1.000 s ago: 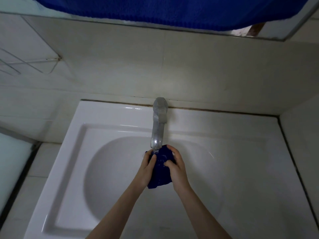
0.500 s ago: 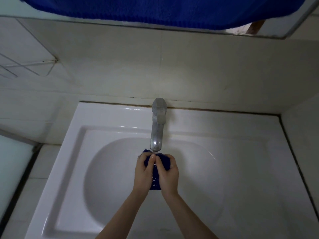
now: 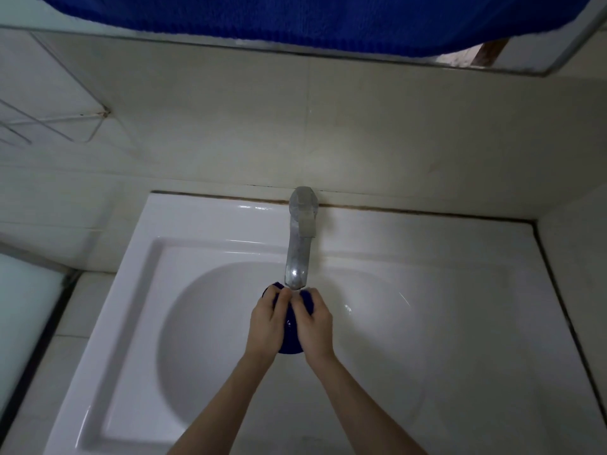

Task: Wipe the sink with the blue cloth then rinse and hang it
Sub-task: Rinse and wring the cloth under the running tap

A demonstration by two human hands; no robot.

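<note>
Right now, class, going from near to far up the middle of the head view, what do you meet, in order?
The blue cloth gripped by the left hand and the right hand → faucet → tiled wall → mirror's lower edge.

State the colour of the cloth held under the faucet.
The cloth is dark blue; head view.

Head view. We hold both hands over the bowl of the white sink (image 3: 138,290), just under the spout of the metal tap (image 3: 298,254). Our left hand (image 3: 266,326) and right hand (image 3: 316,323) grip the bunched blue cloth (image 3: 291,339) between them, fingers (image 3: 279,298) curled round it. Blue fabric (image 3: 230,18) spans the top edge, and a wire rack (image 3: 49,121) hangs on the tiled wall (image 3: 394,133) at left.
</note>
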